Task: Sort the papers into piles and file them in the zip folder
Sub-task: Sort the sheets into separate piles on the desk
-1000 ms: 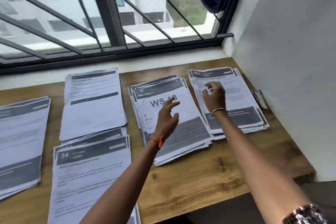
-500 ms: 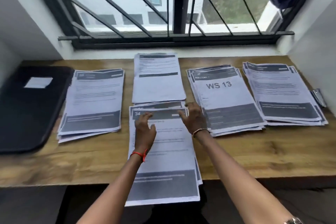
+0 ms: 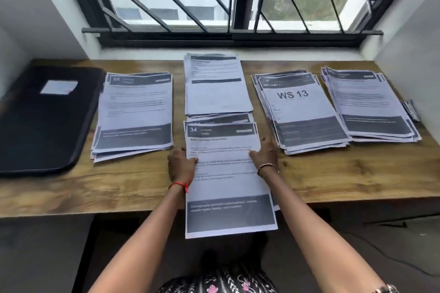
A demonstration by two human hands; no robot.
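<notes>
Head camera looks down on a wooden table [image 3: 333, 185] set under a barred window, where the sorting looks finished and the filing has not begun. The black zip folder [image 3: 42, 121] lies flat at the table's left edge, apparently closed, with nothing in it that can be seen. Five stacks of printed papers lie across the top: the left pile [image 3: 135, 111] just beside the folder, the back pile [image 3: 216, 88] against the rear edge at the middle, the WS 13 pile [image 3: 300, 111] to its right, the right pile [image 3: 366, 104] near the right edge, and the front pile [image 3: 226, 188], headed 34 Kitchen, which overhangs the front edge. A second ago the right hand was at the right pile and the left hand hovered over the WS 13 pile; half a second ago both lay on top of the front pile. Now they have slid out to its sides. The left hand [image 3: 181, 166] grips its left edge and the right hand [image 3: 265, 152] its right edge, each thumb laid on the top sheet and the fingers curled at the margin; whether they reach underneath cannot be told. That suggests this pile is being squared or readied to lift, likely first for the folder, which would have to be unzipped. A small binder clip [image 3: 410, 110] lies at the right edge.
</notes>
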